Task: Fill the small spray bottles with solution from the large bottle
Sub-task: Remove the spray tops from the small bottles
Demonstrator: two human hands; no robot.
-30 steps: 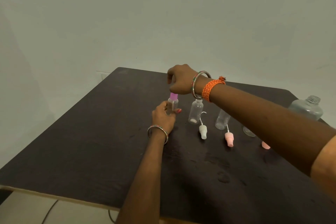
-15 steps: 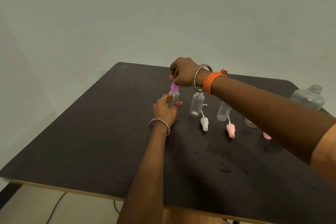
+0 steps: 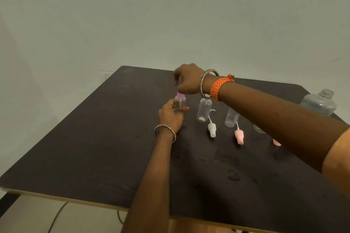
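Near the middle of the frame, on the dark brown wooden desk, stands a small clear plastic spray bottle with a purple spray top. The left hand has its fingers curled round the bottle's body and holds it upright on the desk. The right hand reaches across from the right of the frame and pinches the purple top from above. A second ago this hand sat a bit higher over the top; now it is lower and closer on it, and the top looks pushed further down onto the neck. I think this bottle is being closed, so it may be about done, but I cannot tell how much liquid is inside. Just to its right stand two more small clear open bottles, one and then another, with no tops on. A white spray top and a pink spray top lie on the desk just in front of them. Another pink top and a bit of clear bottle peek out from under the right arm. The large clear plastic bottle stands open at the right edge of the frame, well apart from the hands. Those open bottles probably need their turn next.
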